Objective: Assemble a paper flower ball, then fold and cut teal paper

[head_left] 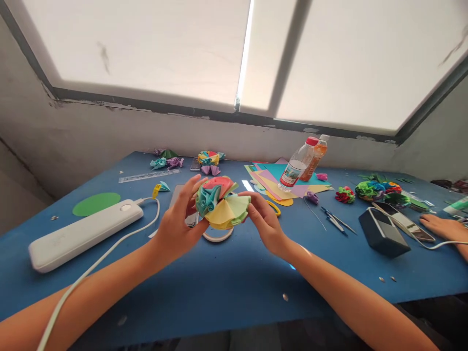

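Above the blue table I hold up a paper flower ball (224, 207) with teal, red, yellow and pale green folded parts. My left hand (182, 214) grips its left side, thumb below and fingers behind. On the other side, my right hand (266, 222) pinches the edge of the pale green folds between thumb and fingers. Beneath the ball lies a roll of tape (218, 238), partly hidden. Yellow-handled scissors (274, 208) show just behind my right hand. A flat dark-edged object behind my left hand is mostly covered.
To the left are a white power bank (86, 236) with a cable, a green paper circle (96, 204) and a clear ruler (149, 176). Coloured paper sheets (272, 175) and a red-capped bottle (298, 165) stand behind. A black box (383, 233) and another person's hand (435, 224) are at right.
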`<state>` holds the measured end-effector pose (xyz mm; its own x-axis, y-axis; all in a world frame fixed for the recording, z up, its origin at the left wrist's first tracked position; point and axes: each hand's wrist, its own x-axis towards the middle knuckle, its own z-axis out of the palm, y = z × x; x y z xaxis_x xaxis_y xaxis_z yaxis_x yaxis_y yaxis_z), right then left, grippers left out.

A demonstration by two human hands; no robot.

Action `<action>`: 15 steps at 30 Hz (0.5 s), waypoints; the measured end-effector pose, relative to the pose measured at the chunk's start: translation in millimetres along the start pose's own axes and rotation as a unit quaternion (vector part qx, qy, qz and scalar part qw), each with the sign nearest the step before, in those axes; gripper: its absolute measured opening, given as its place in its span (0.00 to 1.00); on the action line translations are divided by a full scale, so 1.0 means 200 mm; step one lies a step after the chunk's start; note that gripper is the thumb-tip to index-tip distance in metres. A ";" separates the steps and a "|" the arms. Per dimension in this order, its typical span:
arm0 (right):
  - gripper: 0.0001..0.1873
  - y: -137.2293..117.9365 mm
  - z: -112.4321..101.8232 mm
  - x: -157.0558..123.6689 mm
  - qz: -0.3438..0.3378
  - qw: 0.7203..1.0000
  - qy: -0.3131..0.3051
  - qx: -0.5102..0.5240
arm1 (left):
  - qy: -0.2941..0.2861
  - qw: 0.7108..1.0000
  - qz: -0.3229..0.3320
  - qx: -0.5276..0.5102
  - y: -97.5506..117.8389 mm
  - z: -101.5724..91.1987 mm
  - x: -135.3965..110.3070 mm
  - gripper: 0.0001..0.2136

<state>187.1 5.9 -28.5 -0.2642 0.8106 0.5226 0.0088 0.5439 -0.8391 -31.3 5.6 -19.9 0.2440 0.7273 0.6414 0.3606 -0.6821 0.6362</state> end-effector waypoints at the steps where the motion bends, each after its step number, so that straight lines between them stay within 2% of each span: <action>1: 0.16 0.00 0.00 0.00 -0.008 1.000 0.003 -0.009 | -0.002 1.000 -0.020 -0.002 0.01 0.00 0.00 0.35; 4: 0.20 0.01 -0.01 -0.01 -0.032 0.999 0.000 -0.020 | -0.033 0.992 -0.076 -0.091 0.05 -0.01 0.02 0.31; 7: 0.25 0.01 -0.02 -0.01 -0.049 0.998 -0.021 0.015 | -0.079 0.960 -0.168 -0.208 0.08 -0.01 0.05 0.28; 10: 0.24 0.01 -0.02 0.00 -0.053 0.997 -0.036 0.035 | -0.102 0.928 -0.253 -0.253 0.06 -0.01 0.06 0.27; 13: 0.17 0.00 -0.01 0.00 -0.050 0.999 -0.005 0.003 | -0.116 0.928 -0.246 -0.255 0.02 -0.02 0.06 0.30; 15: 0.16 0.00 -0.01 0.00 -0.052 0.998 0.023 -0.016 | -0.127 0.946 -0.185 -0.233 0.01 -0.02 0.04 0.33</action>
<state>188.8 7.0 -28.4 -0.2210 0.7585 0.6130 0.0144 0.6310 -0.7756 -31.9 10.8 -12.5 0.4079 0.8776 0.2520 0.0414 -0.2935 0.9551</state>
